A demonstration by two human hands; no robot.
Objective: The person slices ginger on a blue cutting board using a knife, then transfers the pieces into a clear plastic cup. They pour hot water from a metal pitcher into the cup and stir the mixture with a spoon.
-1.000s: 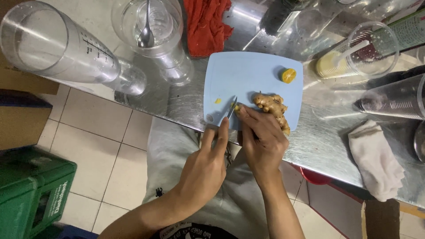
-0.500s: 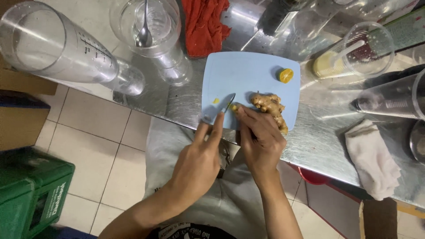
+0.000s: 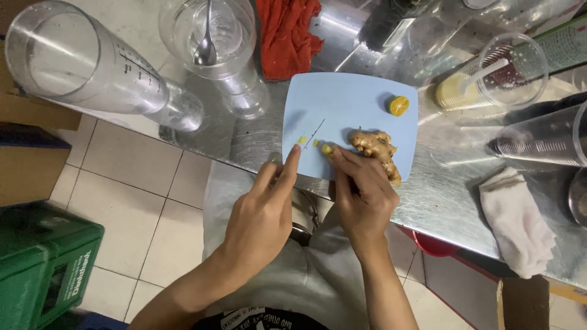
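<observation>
You stand at a stainless steel counter [image 3: 465, 201] that catches bright glare from overhead light. Below you lies a pale tiled floor [image 3: 134, 177] (grey grout lines), with a green crate [image 3: 43, 263] at left.

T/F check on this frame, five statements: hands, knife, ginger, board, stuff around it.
1. The left hand holds a knife over the light blue cutting board. True.
2. The right hand rests on the ginger root. True.
3. The red cloth lies on the cutting board. False: it lies on the metal counter above the board.
4. A halved small citrus sits at the board's upper right. True.
5. The spoon lies flat on the counter. False: it stands in a clear container.
</observation>
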